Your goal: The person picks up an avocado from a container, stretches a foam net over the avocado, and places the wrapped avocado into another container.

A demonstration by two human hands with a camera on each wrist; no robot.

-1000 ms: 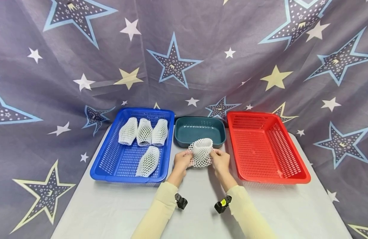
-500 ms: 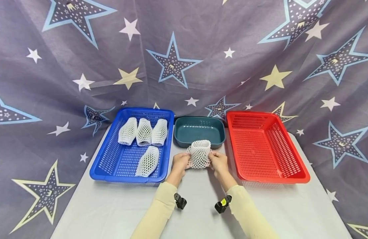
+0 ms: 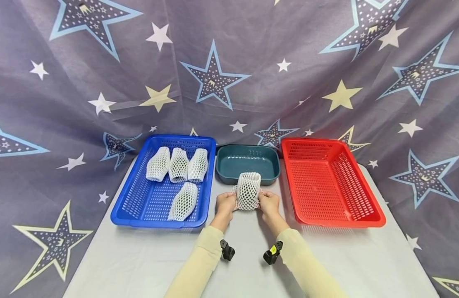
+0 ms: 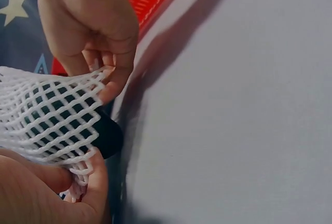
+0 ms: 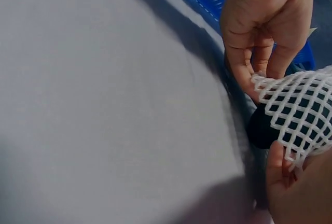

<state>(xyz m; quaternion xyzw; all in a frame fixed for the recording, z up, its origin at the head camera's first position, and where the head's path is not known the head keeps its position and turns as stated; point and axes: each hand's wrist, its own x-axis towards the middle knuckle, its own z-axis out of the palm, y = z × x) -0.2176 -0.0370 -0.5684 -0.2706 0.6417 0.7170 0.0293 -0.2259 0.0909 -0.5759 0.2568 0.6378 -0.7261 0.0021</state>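
Observation:
Between both hands a white foam fruit net [image 3: 249, 190] is held upright, just in front of the dark green basin [image 3: 248, 183]. My left hand [image 3: 226, 202] pinches its left lower edge, thumb against fingers. The opposite lower edge is pinched by my right hand [image 3: 269, 203]. In the left wrist view the mesh [image 4: 57, 115] is spread between the fingers. A dark rounded shape [image 4: 107, 135] shows through and past it; I cannot tell whether it is inside the net or behind it. The right wrist view has the same net [image 5: 301, 110] from the other side.
On the left, a blue basket [image 3: 155, 224] holds several white foam nets, one of them a net [image 3: 183, 202] lying nearer the front. A red basket [image 3: 341, 224] stands on the right. All rest on a white-covered table [image 3: 248, 277] before a star-patterned curtain [image 3: 270, 95].
The foam net's lower edges have been drawn closer together, and it looks narrower and taller. Both hands keep hold, with the right hand shifted slightly left. Baskets and basin stay put.

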